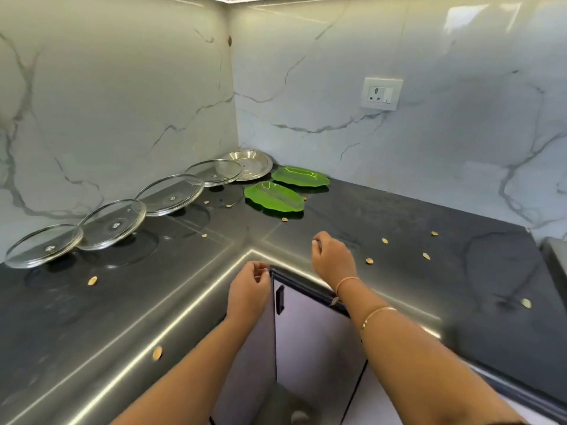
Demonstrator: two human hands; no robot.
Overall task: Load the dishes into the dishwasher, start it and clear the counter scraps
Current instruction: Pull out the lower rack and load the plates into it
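Glass lids (171, 196), four, line the left wall on the dark counter (399, 216); steel plate (250, 162) in far corner, two green leaf plates (274, 197) right of it. Scraps (369, 261) scattered. We see left hand (250, 283) and right hand (331, 259) curled by the counter's near edge; can't tell if holding anything.

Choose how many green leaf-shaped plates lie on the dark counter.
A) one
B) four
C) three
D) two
D: only the nearer green plate and the farther green plate lie on the counter, both close to the corner of the wall.
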